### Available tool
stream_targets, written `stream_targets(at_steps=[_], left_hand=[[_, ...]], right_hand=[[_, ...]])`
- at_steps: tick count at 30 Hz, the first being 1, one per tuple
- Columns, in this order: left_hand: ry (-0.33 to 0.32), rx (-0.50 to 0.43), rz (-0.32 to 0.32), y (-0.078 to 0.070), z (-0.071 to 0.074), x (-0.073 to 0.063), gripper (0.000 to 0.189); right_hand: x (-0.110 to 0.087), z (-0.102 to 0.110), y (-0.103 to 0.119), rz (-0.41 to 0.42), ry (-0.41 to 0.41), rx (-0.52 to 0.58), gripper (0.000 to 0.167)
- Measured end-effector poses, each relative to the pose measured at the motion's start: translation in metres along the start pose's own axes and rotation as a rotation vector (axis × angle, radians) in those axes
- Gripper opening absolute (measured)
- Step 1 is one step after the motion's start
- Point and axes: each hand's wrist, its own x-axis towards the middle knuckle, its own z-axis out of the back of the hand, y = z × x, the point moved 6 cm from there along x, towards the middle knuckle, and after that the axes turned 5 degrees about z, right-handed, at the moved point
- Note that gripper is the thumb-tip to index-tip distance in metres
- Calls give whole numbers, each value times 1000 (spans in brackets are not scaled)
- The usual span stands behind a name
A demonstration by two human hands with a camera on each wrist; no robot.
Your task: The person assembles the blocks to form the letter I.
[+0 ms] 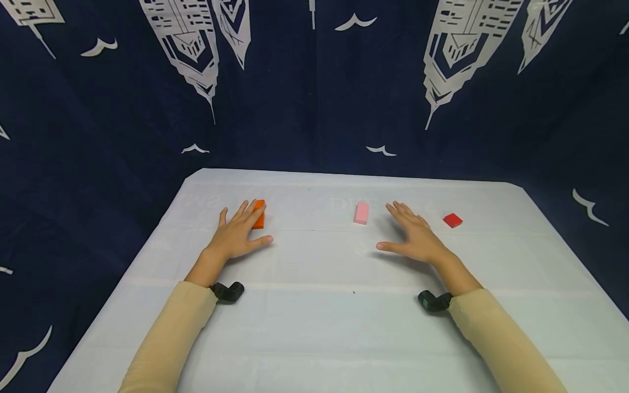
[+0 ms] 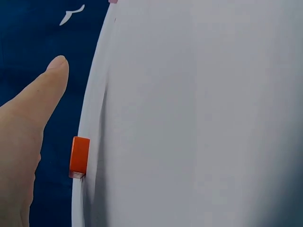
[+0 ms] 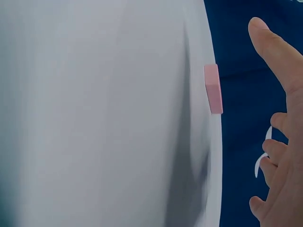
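Observation:
In the head view my left hand hovers above the table with its fingers spread, overlapping part of an orange block. The same orange block shows whole in the left wrist view, apart from the thumb. On the other side, my right hand is held over the table, fingers extended and thumb out, casting a shadow. A pink block lies just left of its fingertips; the right wrist view has this pink block apart from the hand. Beyond the right hand's outer side sits a red block. Neither hand holds anything.
A white cloth covers the table, with faint creases across it. Behind and around it hangs a dark blue curtain with white building and bird prints. Each wrist wears a black camera, the left wrist camera and right wrist camera.

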Motion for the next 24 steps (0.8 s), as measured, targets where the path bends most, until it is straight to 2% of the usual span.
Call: stream_targets(at_steps=[9,15,24], left_hand=[[-12,21,16,7,8,12,88],[-4,11,28,10,9,18,88],[26,7,58,19,2,24,91]], right_hand=[[21,-7,10,13,10,2,105],[33,-14,11,4,2,32,102],[51,-18,8,-12,-113,93,82]])
